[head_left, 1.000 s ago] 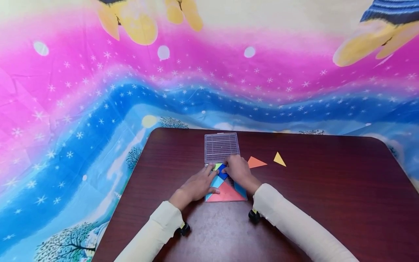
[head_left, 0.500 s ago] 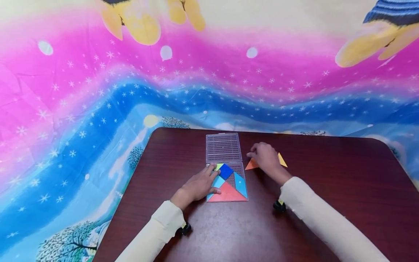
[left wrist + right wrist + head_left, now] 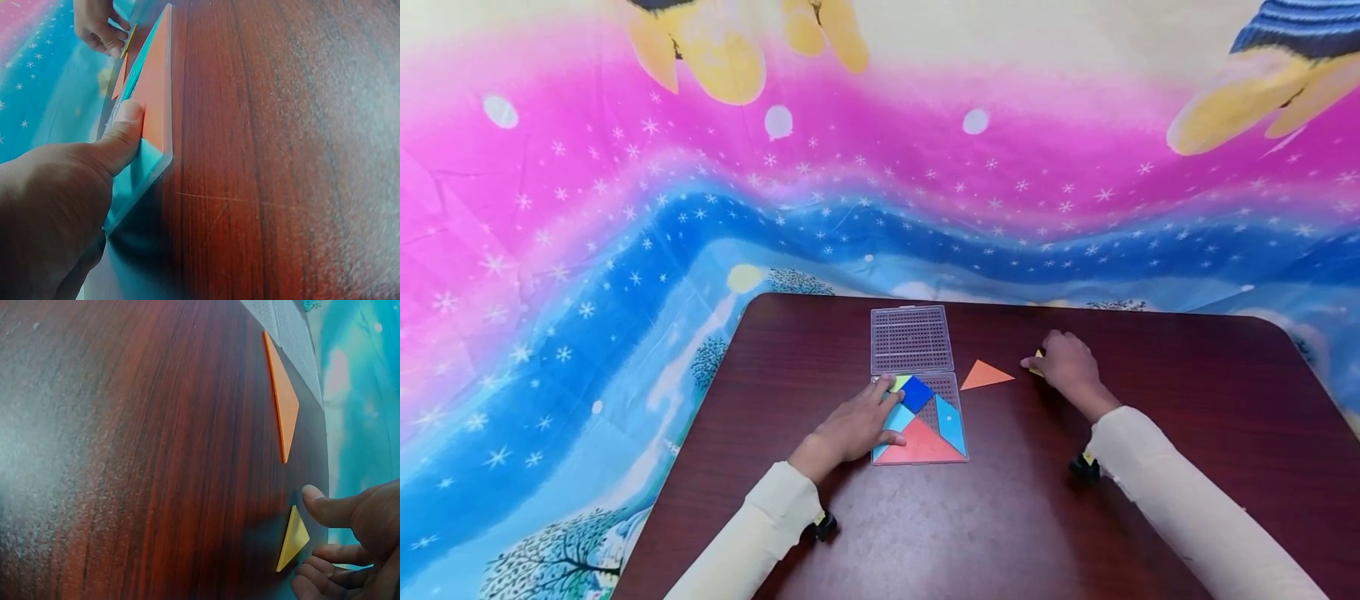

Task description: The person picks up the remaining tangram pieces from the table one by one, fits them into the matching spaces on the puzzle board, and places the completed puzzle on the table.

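Note:
The left hand (image 3: pixel 853 423) rests over the left side of a clear case's grid base (image 3: pixel 945 387). Its thumb (image 3: pixel 128 119) lies on the pieces, touching a large red triangle (image 3: pixel 921 442). Beside its fingertips are a dark blue square (image 3: pixel 917 395) and a partly covered yellow-green piece (image 3: pixel 904 382). A light blue piece (image 3: pixel 897 417) shows between thumb and fingers, and a blue parallelogram (image 3: pixel 951 425) lies at the right. The right hand (image 3: pixel 1069 367) is at a small yellow triangle (image 3: pixel 294 540); in the right wrist view thumb and fingers are spread around it, without a visible pinch.
An orange triangle (image 3: pixel 987 376) lies on the dark wooden table (image 3: pixel 880 533) between the case and the right hand. The case's lid (image 3: pixel 912 340) lies opened flat behind the base. A colourful printed cloth (image 3: pixel 880 200) hangs behind the table.
The right hand has left the blue square, passed over the orange triangle and moved right to the yellow one. The blue square lies uncovered. The left hand has stayed in place.

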Tool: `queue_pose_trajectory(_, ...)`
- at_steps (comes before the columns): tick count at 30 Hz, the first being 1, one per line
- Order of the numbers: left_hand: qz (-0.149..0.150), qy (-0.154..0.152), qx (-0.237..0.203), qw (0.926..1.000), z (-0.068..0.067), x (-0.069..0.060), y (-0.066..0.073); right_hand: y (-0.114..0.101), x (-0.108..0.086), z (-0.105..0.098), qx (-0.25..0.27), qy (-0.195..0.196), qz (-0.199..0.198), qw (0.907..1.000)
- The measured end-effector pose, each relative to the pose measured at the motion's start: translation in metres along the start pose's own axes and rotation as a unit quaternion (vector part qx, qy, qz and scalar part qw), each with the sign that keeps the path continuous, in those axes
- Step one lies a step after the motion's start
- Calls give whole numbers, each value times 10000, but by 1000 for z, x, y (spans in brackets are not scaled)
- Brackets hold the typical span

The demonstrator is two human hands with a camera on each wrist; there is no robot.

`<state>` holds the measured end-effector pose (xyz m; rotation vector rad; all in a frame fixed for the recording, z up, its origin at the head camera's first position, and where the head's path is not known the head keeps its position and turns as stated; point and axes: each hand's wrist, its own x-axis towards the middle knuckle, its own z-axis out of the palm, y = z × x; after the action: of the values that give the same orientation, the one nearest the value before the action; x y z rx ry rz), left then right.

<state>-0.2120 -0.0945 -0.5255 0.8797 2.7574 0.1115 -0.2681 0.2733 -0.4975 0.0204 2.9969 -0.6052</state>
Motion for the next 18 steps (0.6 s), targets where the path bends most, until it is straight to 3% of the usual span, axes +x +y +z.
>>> queue_pose_trajectory(13,43,19,30,10000,-2,-2,0,1,1,1,179,-247,193,9993)
queue_pose_trajectory(18,64,27,51,10000,-2,-2,0,5,5,2,542,-488,478,9962)
